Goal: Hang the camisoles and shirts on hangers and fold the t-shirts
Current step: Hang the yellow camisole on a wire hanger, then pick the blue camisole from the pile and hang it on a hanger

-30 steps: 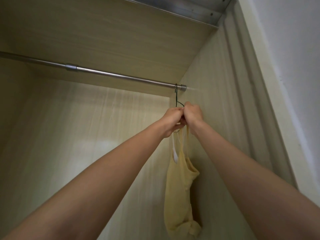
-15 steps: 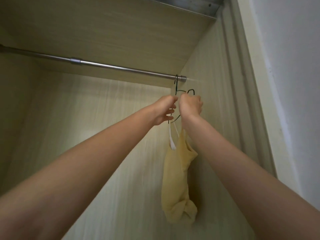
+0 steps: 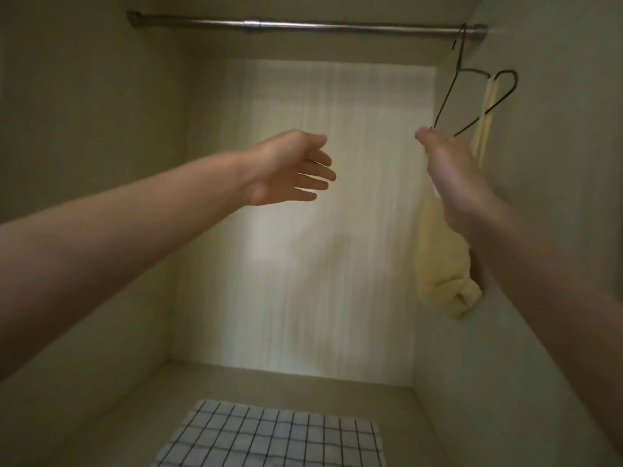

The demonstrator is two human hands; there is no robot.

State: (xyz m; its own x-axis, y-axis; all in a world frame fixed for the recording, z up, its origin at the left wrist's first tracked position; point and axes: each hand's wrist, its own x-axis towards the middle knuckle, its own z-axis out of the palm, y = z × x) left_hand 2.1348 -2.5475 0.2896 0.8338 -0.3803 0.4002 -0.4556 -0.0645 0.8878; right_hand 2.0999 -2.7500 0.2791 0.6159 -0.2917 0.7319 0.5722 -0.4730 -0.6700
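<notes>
Since a moment ago both hands have come off the hanger's neck and parted, and the view has dropped to take in the wardrobe floor. Nearest, a checked cloth (image 3: 269, 436) lies flat on that floor, short of the back panel, with bare board on either side. Higher up, the left hand (image 3: 290, 170) hangs free in mid-wardrobe, fingers straight and spread, holding nothing. The right hand (image 3: 451, 176) is blurred; its fingertips sit at the lower corner of the wire hanger (image 3: 472, 96), and I cannot tell whether they pinch it. The yellow camisole (image 3: 441, 264) hangs from that hanger against the right wall. The hanger's hook sits on the rail (image 3: 303, 25), at its far right end.
</notes>
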